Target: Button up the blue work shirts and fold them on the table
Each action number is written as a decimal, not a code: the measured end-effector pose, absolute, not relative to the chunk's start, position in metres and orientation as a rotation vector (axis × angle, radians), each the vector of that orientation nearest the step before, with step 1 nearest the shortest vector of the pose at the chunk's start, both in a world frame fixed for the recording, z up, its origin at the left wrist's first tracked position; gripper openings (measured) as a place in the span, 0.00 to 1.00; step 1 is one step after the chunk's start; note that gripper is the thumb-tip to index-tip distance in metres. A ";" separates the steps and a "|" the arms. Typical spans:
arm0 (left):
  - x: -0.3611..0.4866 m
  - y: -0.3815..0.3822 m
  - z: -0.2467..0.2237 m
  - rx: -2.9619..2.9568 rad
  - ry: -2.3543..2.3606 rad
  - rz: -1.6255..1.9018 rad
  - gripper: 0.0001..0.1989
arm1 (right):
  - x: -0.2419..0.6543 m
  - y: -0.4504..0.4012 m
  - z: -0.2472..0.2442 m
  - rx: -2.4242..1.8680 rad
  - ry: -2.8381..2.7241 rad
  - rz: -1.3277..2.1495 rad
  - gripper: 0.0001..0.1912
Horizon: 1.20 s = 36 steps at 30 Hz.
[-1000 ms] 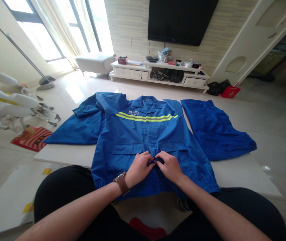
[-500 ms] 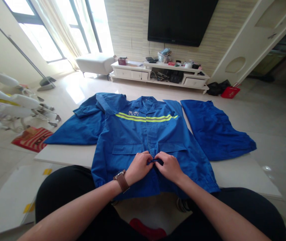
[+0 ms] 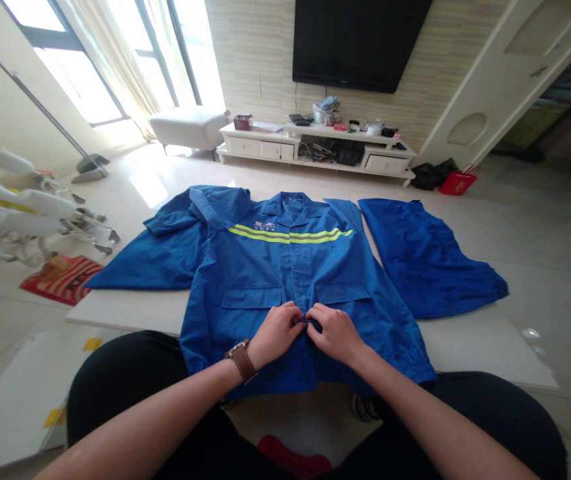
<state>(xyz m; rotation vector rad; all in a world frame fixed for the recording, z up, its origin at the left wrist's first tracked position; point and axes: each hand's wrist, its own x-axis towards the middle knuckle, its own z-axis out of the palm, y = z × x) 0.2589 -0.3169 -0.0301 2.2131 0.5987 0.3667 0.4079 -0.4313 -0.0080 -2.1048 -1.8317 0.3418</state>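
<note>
A blue work jacket [image 3: 260, 263] with a yellow-green striped band lies front up, collar away from me, on a low white board [image 3: 490, 347]. My left hand [image 3: 279, 330], with a brown watch on its wrist, pinches the jacket's front edge below the pockets. Right beside it, my right hand [image 3: 333, 331] grips the same front opening, and a dark fold shows between the fingertips. Whatever the fingertips cover is hidden. More blue cloth [image 3: 150, 257] lies under the jacket's left side, and blue trousers or similar folded cloth [image 3: 430, 260] lie at its right.
Beyond the board stand a white TV cabinet [image 3: 260, 143] with small items and a grey stool [image 3: 188, 127]. A red striped bag [image 3: 60, 279] and white spools [image 3: 40, 200] are at the left. A red bag [image 3: 458, 182] sits at the back right. My knees flank the jacket.
The view has shifted very slightly. Both hands stay at the same spot on the jacket front, with the fingers moved only a little.
</note>
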 end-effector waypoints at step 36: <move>0.257 -0.320 -0.028 2.354 0.543 0.282 0.05 | 0.408 -0.431 -0.011 -2.130 -1.890 0.342 0.06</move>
